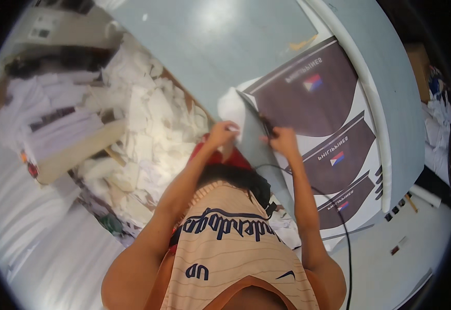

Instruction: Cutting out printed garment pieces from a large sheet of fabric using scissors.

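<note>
My left hand [224, 135] is closed on the lower end of a white strip [231, 108] at the near edge of the table; whether it is cloth or paper cannot be made out. My right hand [284, 140] is closed round a slim dark tool [267, 125] pointing away from me, its kind unclear from blur. Beside that hand lies a large white printed sheet [367, 111]. It bears dark grey-brown garment panels [303, 98], each with a small flag and pale lettering.
Left of the table, white scraps [150, 119] form a big heap. A pale box [78, 150] with folded white cloth stands farther left. The blue-grey table [205, 46] stretches ahead. A black cord [345, 227] runs past my right forearm. At far right are more white cloths [437, 121].
</note>
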Action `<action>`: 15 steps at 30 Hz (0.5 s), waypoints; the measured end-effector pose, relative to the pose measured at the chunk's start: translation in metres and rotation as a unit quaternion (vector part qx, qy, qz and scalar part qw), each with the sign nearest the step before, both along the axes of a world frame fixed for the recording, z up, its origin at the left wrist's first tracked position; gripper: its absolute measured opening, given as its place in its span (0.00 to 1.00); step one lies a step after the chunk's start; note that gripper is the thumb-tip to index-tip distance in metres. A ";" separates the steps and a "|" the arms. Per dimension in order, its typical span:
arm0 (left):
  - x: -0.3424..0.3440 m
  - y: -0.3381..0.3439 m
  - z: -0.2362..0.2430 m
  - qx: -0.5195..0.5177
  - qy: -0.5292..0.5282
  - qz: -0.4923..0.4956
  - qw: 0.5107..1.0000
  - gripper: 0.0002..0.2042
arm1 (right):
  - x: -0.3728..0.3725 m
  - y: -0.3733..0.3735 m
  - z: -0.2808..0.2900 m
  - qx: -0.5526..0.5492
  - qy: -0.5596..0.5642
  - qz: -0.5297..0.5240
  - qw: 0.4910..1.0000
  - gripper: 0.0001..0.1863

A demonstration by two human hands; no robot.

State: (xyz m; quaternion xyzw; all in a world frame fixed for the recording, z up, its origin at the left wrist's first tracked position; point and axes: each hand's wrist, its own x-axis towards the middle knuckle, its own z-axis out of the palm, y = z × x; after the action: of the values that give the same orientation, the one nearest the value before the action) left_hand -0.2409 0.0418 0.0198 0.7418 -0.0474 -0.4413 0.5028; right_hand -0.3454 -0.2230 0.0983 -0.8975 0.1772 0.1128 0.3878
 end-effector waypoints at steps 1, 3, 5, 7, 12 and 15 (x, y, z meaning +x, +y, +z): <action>0.011 0.022 0.000 0.033 -0.041 0.001 0.999 0.08 | -0.009 0.014 0.001 0.014 0.001 -0.020 1.000 0.37; 0.039 0.070 0.004 0.116 -0.188 -0.037 0.974 0.12 | -0.022 0.047 0.002 0.101 0.032 -0.083 0.991 0.35; 0.057 0.031 0.058 0.151 -0.401 -0.131 0.894 0.14 | -0.066 0.065 -0.013 0.187 0.073 -0.205 0.958 0.33; 0.100 0.000 0.098 0.179 -0.617 -0.187 0.743 0.16 | -0.070 0.090 -0.012 0.228 0.095 -0.237 0.940 0.22; 0.172 -0.117 0.065 0.004 -0.469 -0.275 0.839 0.15 | -0.026 0.156 -0.013 0.430 0.109 -0.449 0.775 0.24; 0.202 -0.130 0.020 -0.002 -0.289 -0.356 0.889 0.14 | 0.012 0.198 -0.014 0.477 0.015 -0.539 0.694 0.23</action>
State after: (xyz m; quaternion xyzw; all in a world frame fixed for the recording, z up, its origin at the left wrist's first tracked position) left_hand -0.0388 -0.0880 0.0401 0.7687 -0.4521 -0.3568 0.2782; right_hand -0.3330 -0.0253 0.0844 -0.3406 0.5590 -0.0331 0.7553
